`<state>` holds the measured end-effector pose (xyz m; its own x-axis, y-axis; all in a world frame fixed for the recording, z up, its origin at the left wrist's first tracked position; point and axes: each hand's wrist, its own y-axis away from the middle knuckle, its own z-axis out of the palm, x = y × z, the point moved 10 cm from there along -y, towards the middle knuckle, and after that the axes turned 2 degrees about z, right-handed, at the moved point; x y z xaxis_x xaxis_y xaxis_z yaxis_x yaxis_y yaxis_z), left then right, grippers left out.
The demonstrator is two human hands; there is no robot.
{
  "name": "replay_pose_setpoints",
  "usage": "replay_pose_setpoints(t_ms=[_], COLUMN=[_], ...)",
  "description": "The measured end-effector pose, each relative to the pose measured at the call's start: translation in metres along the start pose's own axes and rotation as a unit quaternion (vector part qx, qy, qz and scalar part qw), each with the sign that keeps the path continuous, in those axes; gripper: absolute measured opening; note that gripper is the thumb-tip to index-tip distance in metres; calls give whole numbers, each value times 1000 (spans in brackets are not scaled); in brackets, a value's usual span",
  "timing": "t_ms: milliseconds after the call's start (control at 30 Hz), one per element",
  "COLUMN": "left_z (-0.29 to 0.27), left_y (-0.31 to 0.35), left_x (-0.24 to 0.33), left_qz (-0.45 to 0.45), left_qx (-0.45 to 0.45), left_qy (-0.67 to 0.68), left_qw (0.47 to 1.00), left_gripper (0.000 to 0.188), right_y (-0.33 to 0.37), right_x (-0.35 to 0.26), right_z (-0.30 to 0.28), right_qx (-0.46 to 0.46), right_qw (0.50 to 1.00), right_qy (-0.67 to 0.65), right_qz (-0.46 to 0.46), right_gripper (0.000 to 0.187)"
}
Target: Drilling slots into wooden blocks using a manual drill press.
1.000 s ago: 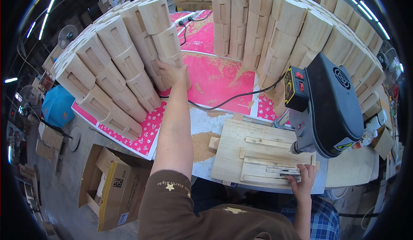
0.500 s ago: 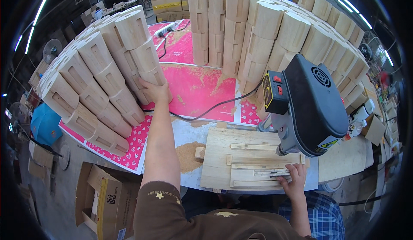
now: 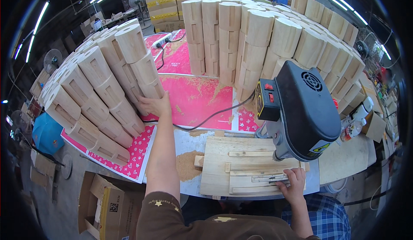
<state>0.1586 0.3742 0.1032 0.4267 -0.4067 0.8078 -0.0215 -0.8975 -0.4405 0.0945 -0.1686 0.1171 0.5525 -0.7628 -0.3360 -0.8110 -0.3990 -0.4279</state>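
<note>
Lit tube lights [image 3: 41,18], grey floor [image 3: 71,197]

At our left we see a blue umbrella [image 3: 47,133], nearer us an open cardboard box [image 3: 117,217], stacked cartons [image 3: 161,2] at the back, and, in the dim left background, probably a fan [image 3: 52,60].

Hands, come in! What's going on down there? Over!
Left hand against wood stack. Right hand at right end of board. Black cord crosses pink sheet.
</note>
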Motion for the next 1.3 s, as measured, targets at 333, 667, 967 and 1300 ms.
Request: replay_pose_setpoints(t_ms=[333, 667, 967, 1300], left_z=[-7, 172, 318, 346], left_y=[22, 3, -14, -14], left_x=[71, 126, 111, 105], left_qz=[191, 244, 188, 194], left_qx=[122, -219, -336, -354], left_qy=[127, 111, 239, 284], left_qw=[966, 938, 892, 870], left_gripper=[101, 92, 103, 72], right_y=[-6, 0, -3, -6], right_x=[-2, 9, 11, 16], right_z=[3, 7, 17, 21], right_qx=[3, -41, -83, -64], right_qw=[1000, 998, 993, 985], right_qy=[18, 10, 23, -67], right_qz=[-2, 47, 84, 145], right_gripper=[48, 42, 35, 36])
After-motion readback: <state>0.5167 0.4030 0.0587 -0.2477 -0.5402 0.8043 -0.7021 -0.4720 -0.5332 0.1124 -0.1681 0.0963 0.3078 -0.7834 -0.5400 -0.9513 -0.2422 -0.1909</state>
